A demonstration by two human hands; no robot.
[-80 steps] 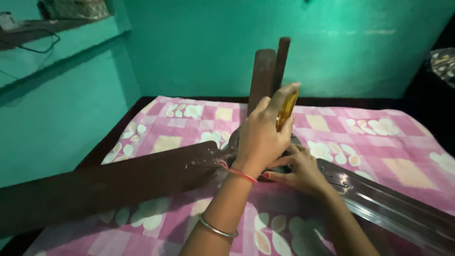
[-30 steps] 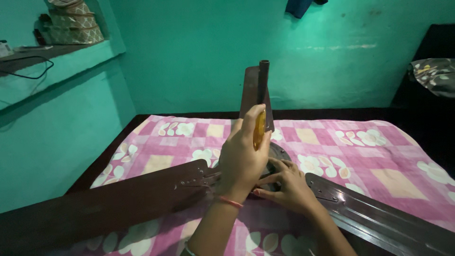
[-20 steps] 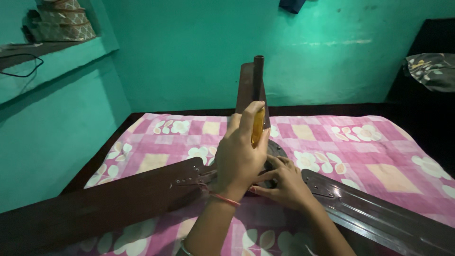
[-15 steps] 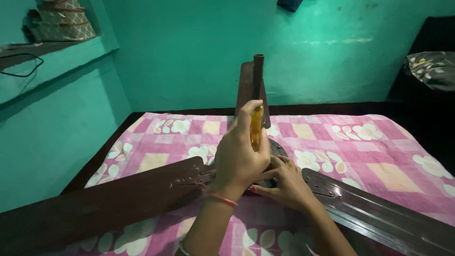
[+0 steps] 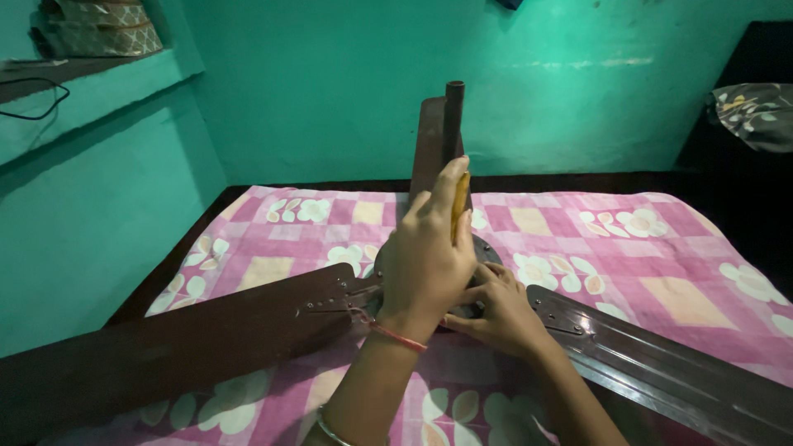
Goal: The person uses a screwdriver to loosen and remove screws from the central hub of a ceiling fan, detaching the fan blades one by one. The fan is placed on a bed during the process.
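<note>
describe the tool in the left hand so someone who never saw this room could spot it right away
On the pink checked bedsheet lies a dark brown ceiling fan. Over its hub, the left hand grips a screwdriver upright. Its translucent amber handle is the only yellow thing among brown metal parts.

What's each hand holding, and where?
Left hand grips the screwdriver by its yellow handle. Right hand rests on the fan hub, gripping nothing visible.

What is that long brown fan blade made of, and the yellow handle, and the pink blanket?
The fan blade looks like painted metal: smooth, glossy brown, with light glinting along its pressed ridges and small screws near the hub. The yellow handle in the left hand seems to be clear plastic, since it glows amber. The pink blanket looks like soft printed cloth, matte and slightly wrinkled.
</note>
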